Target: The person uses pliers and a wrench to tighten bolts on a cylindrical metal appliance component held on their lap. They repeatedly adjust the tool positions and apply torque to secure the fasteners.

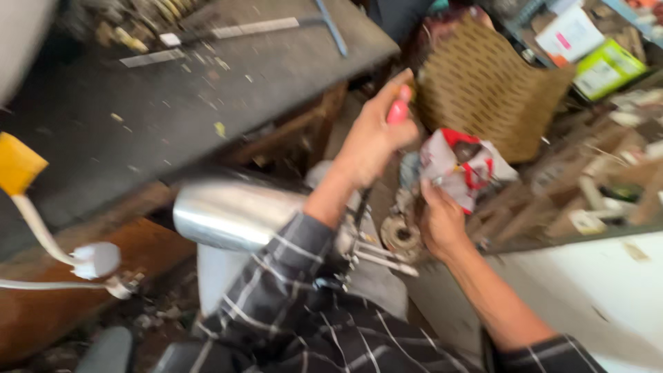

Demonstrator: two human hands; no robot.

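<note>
Clamped tight, the left hand (373,138) has its grip around a pink-handled tool (398,110) just above centre, while the right hand (442,221) at four o'clock pinches a crumpled white-and-red packet (463,166). Big dark surface (173,103) sweeps across ten o'clock, littered with small scraps. Woven brown basket (490,90) sits at one o'clock. Shiny metal cylinder (235,214) lies at eight o'clock. Top right, a green-and-white box (608,69) leans beside a white carton with a pink label (570,34). Yellow block (17,162) at nine o'clock, white plug (97,259) beneath it.
</note>
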